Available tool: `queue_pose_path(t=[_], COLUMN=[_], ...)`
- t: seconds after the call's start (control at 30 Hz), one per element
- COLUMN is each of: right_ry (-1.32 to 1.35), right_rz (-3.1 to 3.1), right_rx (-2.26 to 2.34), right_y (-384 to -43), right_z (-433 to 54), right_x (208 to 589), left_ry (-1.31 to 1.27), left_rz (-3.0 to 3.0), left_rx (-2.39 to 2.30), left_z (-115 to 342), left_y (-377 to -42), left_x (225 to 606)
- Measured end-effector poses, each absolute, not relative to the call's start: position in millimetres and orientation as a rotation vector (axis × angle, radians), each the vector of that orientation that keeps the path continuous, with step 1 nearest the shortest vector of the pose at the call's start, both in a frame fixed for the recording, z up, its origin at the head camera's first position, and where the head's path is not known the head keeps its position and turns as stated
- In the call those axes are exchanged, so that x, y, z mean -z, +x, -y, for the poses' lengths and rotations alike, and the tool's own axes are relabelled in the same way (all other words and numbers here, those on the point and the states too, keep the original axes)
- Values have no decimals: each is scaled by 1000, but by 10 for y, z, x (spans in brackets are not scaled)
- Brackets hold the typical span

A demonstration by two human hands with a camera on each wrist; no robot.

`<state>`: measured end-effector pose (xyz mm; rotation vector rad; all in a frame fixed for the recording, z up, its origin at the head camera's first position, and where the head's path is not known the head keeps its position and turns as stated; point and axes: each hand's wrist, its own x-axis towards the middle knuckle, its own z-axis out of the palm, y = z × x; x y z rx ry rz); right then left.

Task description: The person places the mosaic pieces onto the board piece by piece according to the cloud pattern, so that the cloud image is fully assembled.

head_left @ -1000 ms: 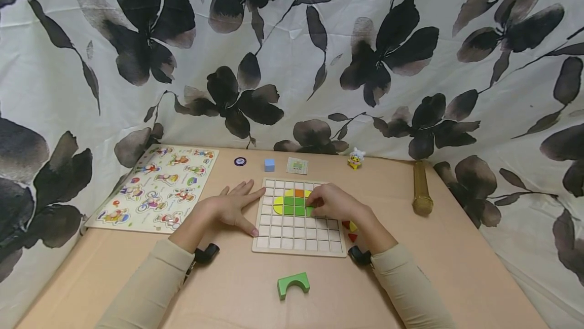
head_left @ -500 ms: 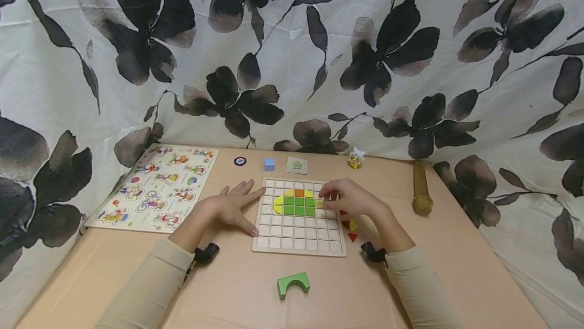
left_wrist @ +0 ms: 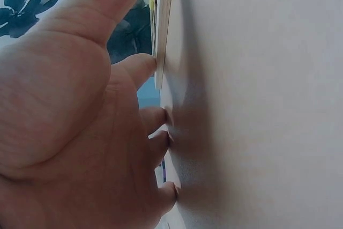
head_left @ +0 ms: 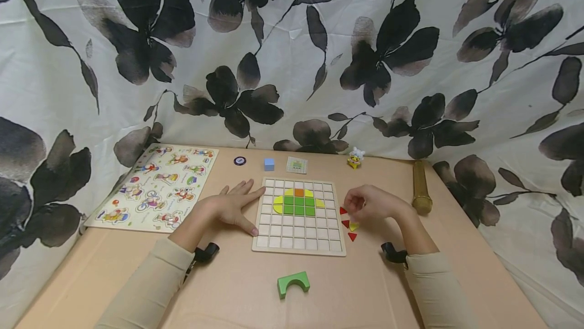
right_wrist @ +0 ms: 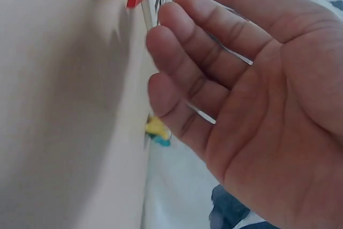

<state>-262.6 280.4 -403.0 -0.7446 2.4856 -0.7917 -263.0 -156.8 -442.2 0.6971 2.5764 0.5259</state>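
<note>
A white grid board (head_left: 292, 244) lies on the table. On it, green squares (head_left: 299, 206) are grouped beneath one orange square (head_left: 298, 192), with yellow pieces (head_left: 278, 205) at both sides. My left hand (head_left: 228, 210) has its fingers spread, the thumb and index finger touching the board's left edge. To the right of the board, my right hand (head_left: 376, 202) hovers with loosely bent fingers (right_wrist: 163, 95); I see nothing held in it. Close under it lie red triangles (head_left: 353, 237) and a yellow piece (head_left: 354, 226).
A green arch block (head_left: 293, 283) lies in front of the board. Behind it are a round dark disc (head_left: 240, 161), a blue cube (head_left: 269, 165), a small pattern card (head_left: 297, 166) and a toy figure (head_left: 356, 157). A picture board (head_left: 159, 187) lies left, a gold-brown cylinder (head_left: 422, 189) right.
My right hand has left the green squares and moved right, off the board, to beside the loose red and yellow pieces. The rightmost green and yellow pieces are uncovered. My left hand stays put.
</note>
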Motion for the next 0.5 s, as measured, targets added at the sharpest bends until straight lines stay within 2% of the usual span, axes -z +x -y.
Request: queue_pose_path(t=[0.5], right_ry=[-652], right_rz=[-2345], right_rx=[758], right_y=[-2674], right_z=[-2842], right_x=[4177], left_ry=[685], left_rz=[-2563], left_rx=[-459], left_z=[1533], left_y=[-2567], left_x=[4259])
